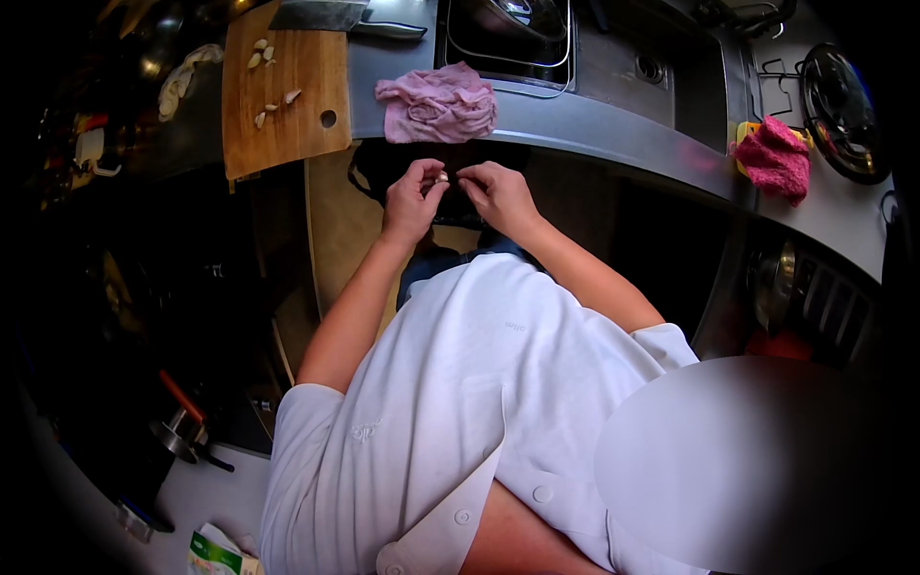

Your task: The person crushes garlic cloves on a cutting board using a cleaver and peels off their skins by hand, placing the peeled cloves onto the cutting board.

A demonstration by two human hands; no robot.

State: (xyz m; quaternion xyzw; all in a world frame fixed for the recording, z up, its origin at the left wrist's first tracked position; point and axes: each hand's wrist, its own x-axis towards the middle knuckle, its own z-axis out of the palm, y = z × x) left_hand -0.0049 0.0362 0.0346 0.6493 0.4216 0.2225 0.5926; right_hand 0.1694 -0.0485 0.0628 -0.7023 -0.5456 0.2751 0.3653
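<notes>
My left hand (412, 203) is closed in a pinch on a small pale garlic clove (442, 177), held in front of the counter edge. Close beside it, my right hand (502, 198) has thumb and forefinger pressed together near the clove; whatever sits between those fingertips is too small to make out. Several more garlic cloves (269, 54) lie on a wooden cutting board (287, 144) at the upper left. A large knife (388, 30) rests across the board's far edge and the counter. Below both hands is a dark, partly hidden object.
A crumpled pink cloth (439, 105) lies on the metal counter (575, 123) just beyond my hands. Behind it stands a metal bowl (517, 17) in a rack, with a sink (623, 72) to its right. A darker pink cloth (772, 158) and a round lid (839, 115) are farther right.
</notes>
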